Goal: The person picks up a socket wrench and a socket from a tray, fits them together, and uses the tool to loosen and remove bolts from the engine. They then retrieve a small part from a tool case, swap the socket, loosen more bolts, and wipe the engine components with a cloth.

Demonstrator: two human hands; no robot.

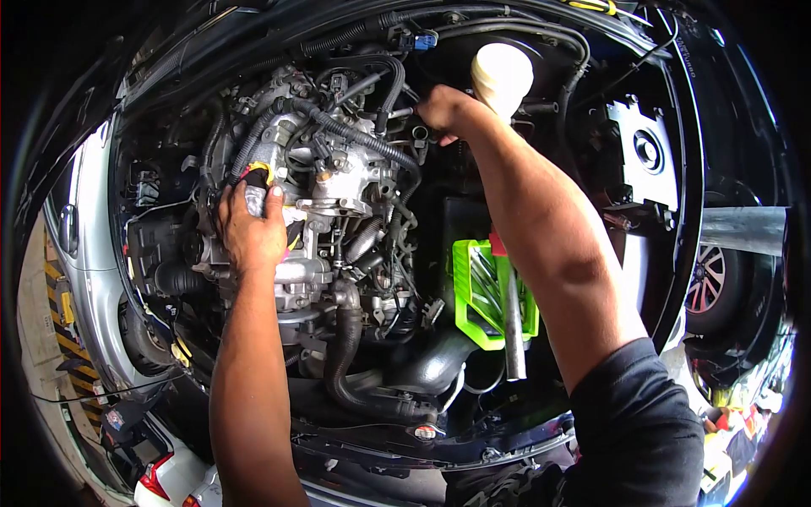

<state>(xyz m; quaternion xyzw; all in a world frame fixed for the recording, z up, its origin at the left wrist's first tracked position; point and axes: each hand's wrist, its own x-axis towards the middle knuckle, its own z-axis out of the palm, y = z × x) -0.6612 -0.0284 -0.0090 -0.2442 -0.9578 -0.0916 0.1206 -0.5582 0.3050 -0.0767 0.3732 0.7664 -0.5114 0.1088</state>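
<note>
My left hand (253,232) lies over the top of the engine (338,182), its thumb and fingers apart. Under and around it shows a crumpled cloth (258,174) with yellow, red and dark patches. My right hand (446,111) reaches to the far side of the engine bay, fingers curled in. A short silver metal rod (403,111) ends at those fingers; whether they grip it is hidden. Just right of that hand stands a cream funnel (502,78), wide mouth up. Below my right forearm sits a bright green tray (463,291) holding several metal tools.
A metal tube (514,325) leans across the tray. Black ribbed hoses (359,139) run over the engine, and a thick hose (345,338) curves nearer me. At right is a silver bracket plate (649,152). A yellow-handled tool (596,7) lies at the top edge.
</note>
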